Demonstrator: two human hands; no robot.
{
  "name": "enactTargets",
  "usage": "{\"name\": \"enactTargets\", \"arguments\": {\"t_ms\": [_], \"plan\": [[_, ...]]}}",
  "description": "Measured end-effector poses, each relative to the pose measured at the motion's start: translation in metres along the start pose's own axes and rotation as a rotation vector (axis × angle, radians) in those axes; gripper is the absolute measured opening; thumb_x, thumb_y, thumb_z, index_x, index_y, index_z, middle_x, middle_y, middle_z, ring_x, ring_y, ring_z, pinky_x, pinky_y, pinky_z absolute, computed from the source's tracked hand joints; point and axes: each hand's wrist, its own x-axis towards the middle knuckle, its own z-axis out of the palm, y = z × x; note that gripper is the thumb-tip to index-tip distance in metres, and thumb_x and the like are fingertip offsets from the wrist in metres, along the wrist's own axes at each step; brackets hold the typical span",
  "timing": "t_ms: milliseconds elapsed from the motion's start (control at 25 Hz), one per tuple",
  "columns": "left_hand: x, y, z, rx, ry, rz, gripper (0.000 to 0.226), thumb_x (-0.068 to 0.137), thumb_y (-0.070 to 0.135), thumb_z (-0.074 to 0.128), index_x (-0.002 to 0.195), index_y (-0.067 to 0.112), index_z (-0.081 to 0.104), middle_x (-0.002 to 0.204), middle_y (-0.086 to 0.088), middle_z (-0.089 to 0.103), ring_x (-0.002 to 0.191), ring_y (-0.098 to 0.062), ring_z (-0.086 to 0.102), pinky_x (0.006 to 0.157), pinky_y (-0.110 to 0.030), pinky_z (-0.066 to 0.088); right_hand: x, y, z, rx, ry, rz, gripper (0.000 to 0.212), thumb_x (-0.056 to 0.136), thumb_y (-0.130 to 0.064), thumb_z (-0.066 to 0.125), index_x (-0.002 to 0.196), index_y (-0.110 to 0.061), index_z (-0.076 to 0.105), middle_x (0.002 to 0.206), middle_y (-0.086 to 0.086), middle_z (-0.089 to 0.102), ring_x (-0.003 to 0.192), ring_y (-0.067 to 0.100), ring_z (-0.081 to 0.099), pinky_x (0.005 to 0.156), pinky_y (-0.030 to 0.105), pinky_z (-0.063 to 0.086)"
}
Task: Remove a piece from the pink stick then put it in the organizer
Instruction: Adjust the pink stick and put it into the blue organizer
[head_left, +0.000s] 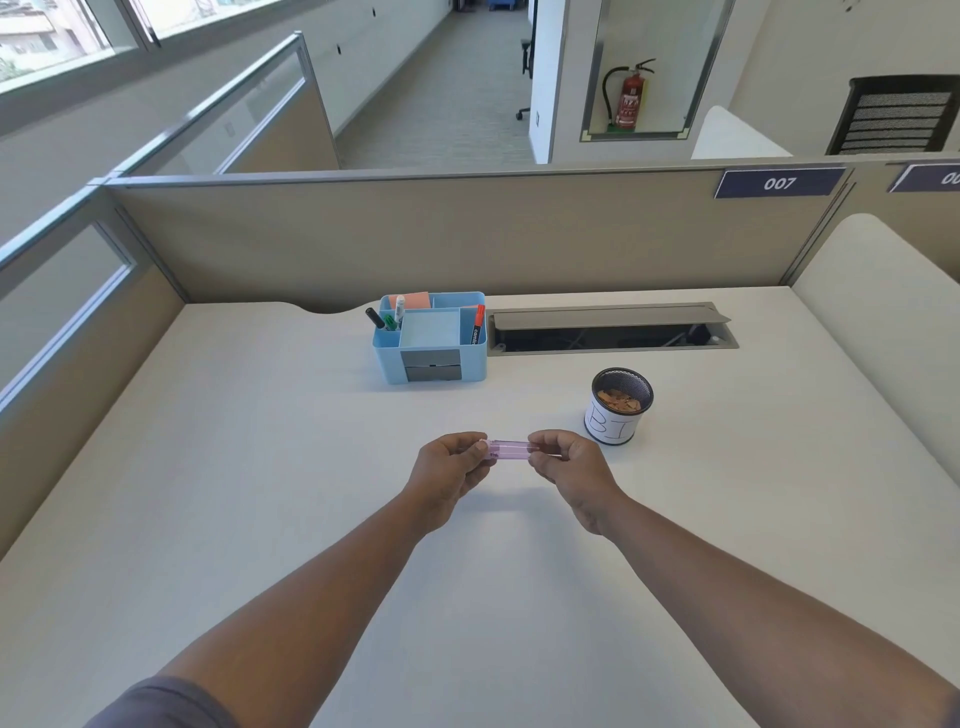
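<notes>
A short pink translucent stick (510, 450) is held level a little above the white desk, mid-frame. My left hand (451, 475) pinches its left end and my right hand (569, 470) pinches its right end, so both ends are hidden by fingers. The light blue organizer (470, 358) stands further back on the desk, holding markers, pink and blue note pads, and two grey drawers in front.
A black mesh cup (621, 408) with a white label, filled with brown pieces, stands just right of my right hand. Behind it lies an open grey cable tray (610, 328) set into the desk. Beige partition walls (415, 234) enclose the desk at the back and left.
</notes>
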Motion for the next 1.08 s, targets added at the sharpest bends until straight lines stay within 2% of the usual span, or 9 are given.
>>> {"name": "enactTargets", "arguments": {"t_ms": [120,320,440,600,760,1080], "plan": [[0.000,0.000,0.001,-0.005,-0.006,-0.013,0.014,0.094,0.009,0.068,0.107,0.006,0.072,0.113,-0.018,0.075,0.098,-0.025,0.075,0.083,-0.028,0.062,-0.001,0.000,-0.002,-0.034,-0.006,-0.011,0.024,0.088,0.000,0.068,0.099,-0.020,0.073,0.100,-0.001,0.072,0.083,0.014,0.061,0.086,0.029,0.050],[-0.002,0.003,0.000,0.004,-0.005,-0.010,0.014,0.093,0.008,0.069,0.106,0.005,0.074,0.111,-0.016,0.077,0.097,-0.025,0.076,0.079,-0.027,0.062,0.000,-0.002,0.000,0.062,-0.019,0.011,0.018,0.090,0.000,0.068,0.102,-0.013,0.073,0.097,0.009,0.070,0.086,0.019,0.063,0.095,0.034,0.055],[-0.002,0.006,0.001,0.000,-0.008,-0.007,0.016,0.093,0.007,0.069,0.107,0.003,0.073,0.110,-0.017,0.076,0.096,-0.025,0.076,0.080,-0.027,0.062,0.000,-0.003,0.002,0.117,-0.028,0.010,0.014,0.092,0.000,0.066,0.102,-0.009,0.071,0.097,0.011,0.069,0.084,0.018,0.066,0.087,0.026,0.059],[-0.003,0.006,0.002,0.019,-0.004,-0.004,0.012,0.092,0.007,0.071,0.102,0.005,0.075,0.106,-0.014,0.078,0.091,-0.022,0.076,0.077,-0.025,0.062,0.002,-0.003,0.000,0.102,-0.022,0.010,0.014,0.091,0.000,0.067,0.102,-0.007,0.071,0.094,0.010,0.071,0.081,0.018,0.068,0.086,0.026,0.059],[-0.002,0.007,0.002,0.035,0.002,0.001,0.008,0.091,0.006,0.072,0.097,0.007,0.077,0.102,-0.012,0.078,0.089,-0.021,0.076,0.078,-0.025,0.062,0.002,-0.006,-0.001,0.099,-0.027,0.031,0.014,0.088,0.003,0.070,0.095,-0.009,0.073,0.088,0.008,0.074,0.077,0.017,0.069,0.078,0.022,0.059],[0.001,0.017,0.006,0.047,-0.017,0.044,0.008,0.091,0.003,0.070,0.098,0.004,0.075,0.106,-0.017,0.076,0.090,-0.022,0.076,0.078,-0.023,0.061,0.008,-0.019,0.001,0.053,-0.031,0.039,0.013,0.087,0.003,0.072,0.093,-0.008,0.071,0.093,0.012,0.072,0.079,0.020,0.066,0.084,0.028,0.058]]}}
